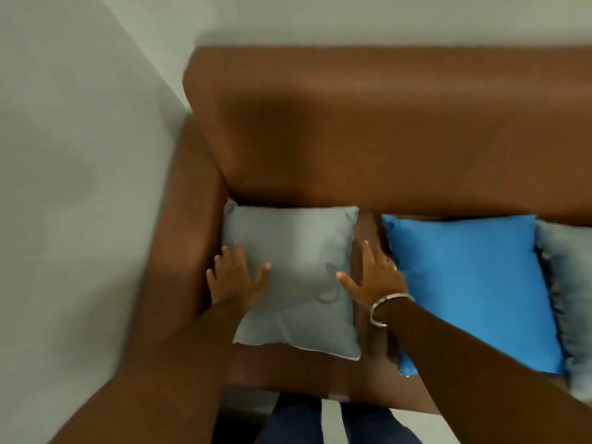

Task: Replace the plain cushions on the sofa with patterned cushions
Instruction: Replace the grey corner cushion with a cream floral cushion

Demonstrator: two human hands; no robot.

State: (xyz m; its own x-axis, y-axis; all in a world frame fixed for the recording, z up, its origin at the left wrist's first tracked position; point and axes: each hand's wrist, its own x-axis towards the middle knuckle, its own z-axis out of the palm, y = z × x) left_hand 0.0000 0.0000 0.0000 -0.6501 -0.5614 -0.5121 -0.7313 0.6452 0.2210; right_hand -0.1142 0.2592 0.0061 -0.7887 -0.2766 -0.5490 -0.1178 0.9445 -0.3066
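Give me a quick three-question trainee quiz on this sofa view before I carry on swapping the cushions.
1. True or false: a patterned cushion already lies on the sofa.
2. Which cushion do both hands touch? A) the grey cushion by the armrest B) the blue cushion C) the grey cushion at the right edge
3. Fill in: the wrist of the right hand wears a silver ____.

Key:
1. False; all three cushions in view are plain.
2. A; the left hand is on its left side, the right hand on its right side.
3. Bangle.
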